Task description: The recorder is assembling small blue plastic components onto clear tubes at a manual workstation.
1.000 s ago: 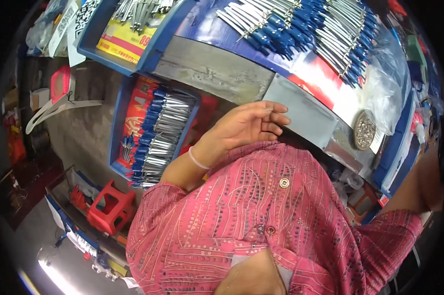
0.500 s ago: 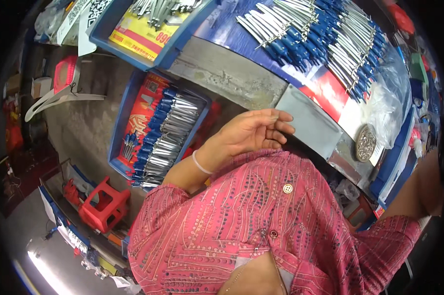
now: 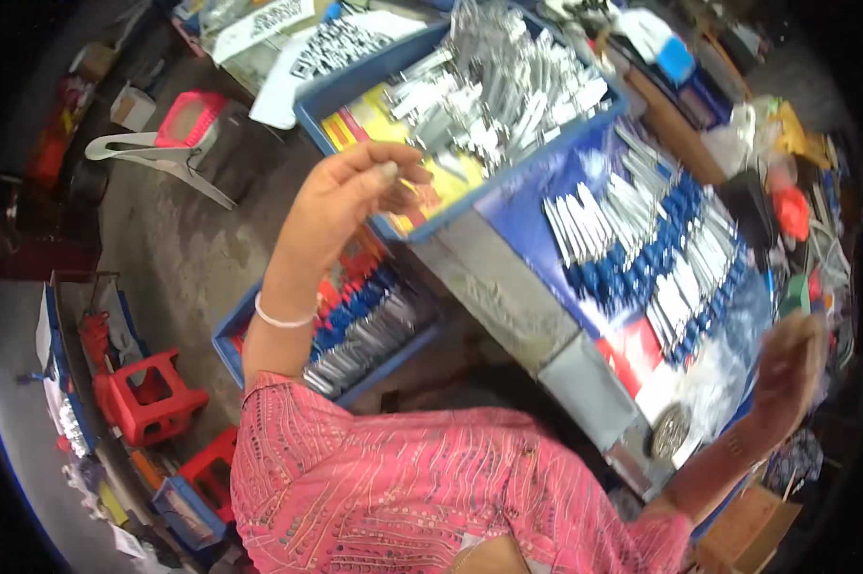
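Note:
My left hand (image 3: 350, 196) is raised with a white bangle on the wrist, fingers curled and pinched against the thumb. It hovers at the near edge of a blue tray (image 3: 355, 86) lined with yellow card and full of silver packaged tools (image 3: 508, 96). Nothing shows clearly between the fingertips. My right hand (image 3: 795, 359) is blurred at the far right, over clear plastic bags (image 3: 728, 383) at the table's end. Whether it grips anything is unclear. Rows of blue-handled tools (image 3: 661, 239) lie on the blue table sheet between the two hands.
A lower blue crate (image 3: 230, 344) of blue-handled tools stands under my left forearm. A round metal disc (image 3: 670, 430) lies at the table corner. Red stools (image 3: 149, 392) and a white plastic chair (image 3: 163, 153) stand on the concrete floor to the left.
My left hand has lifted from in front of my chest up to the tray of silver tools, its fingers closing into a pinch. My right hand has come into view at the right.

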{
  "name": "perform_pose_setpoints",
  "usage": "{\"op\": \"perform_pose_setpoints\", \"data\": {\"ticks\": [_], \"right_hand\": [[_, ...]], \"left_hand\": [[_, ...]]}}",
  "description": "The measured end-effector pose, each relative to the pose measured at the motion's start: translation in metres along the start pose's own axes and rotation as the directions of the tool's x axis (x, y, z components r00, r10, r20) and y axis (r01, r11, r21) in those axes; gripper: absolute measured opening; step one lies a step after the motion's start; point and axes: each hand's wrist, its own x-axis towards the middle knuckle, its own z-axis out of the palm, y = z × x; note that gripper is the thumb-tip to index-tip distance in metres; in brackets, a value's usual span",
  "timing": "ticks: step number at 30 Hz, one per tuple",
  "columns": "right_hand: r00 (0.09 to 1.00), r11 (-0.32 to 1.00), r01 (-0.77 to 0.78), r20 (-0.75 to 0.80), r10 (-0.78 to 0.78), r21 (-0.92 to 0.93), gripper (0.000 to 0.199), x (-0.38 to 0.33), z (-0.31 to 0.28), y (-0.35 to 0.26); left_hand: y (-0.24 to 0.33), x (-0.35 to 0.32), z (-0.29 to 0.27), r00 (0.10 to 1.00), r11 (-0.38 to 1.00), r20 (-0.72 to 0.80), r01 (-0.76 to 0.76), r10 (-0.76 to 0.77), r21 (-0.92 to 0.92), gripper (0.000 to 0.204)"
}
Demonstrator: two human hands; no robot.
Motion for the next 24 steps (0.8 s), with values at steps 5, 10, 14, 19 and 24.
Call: {"op": "perform_pose_setpoints", "data": {"ticks": [5, 10, 14, 19, 24], "right_hand": [[0.954, 0.952, -0.285, 0.059, 0.292, -0.109, 0.004, -0.065, 0.048, 0.058], [0.867, 0.853, -0.454, 0.096, 0.49, -0.257, 0.004, -0.1, 0.048, 0.089], [0.823, 0.805, -0.513, 0.098, 0.56, -0.297, 0.005, -0.112, 0.04, 0.091], [0.8, 0.787, -0.552, 0.093, 0.593, -0.275, 0.005, -0.122, 0.033, 0.098], [0.747, 0.729, -0.497, 0.195, 0.635, -0.47, 0.008, -0.128, 0.031, 0.111]], "left_hand": [[0.012, 0.076, -0.054, 0.992, 0.787, -0.127, 0.068, 0.013, 0.613, 0.027], [-0.023, 0.161, -0.092, 0.991, 0.31, -0.033, -0.01, 0.132, 0.951, 0.024], [-0.042, 0.188, -0.093, 0.991, -0.055, 0.029, -0.022, 0.127, 0.998, 0.017], [-0.046, 0.192, -0.08, 0.996, -0.277, -0.07, 0.083, 0.058, 0.957, 0.016], [-0.049, 0.189, -0.078, 0.997, -0.298, -0.005, 0.028, 0.075, 0.954, 0.016]]}}
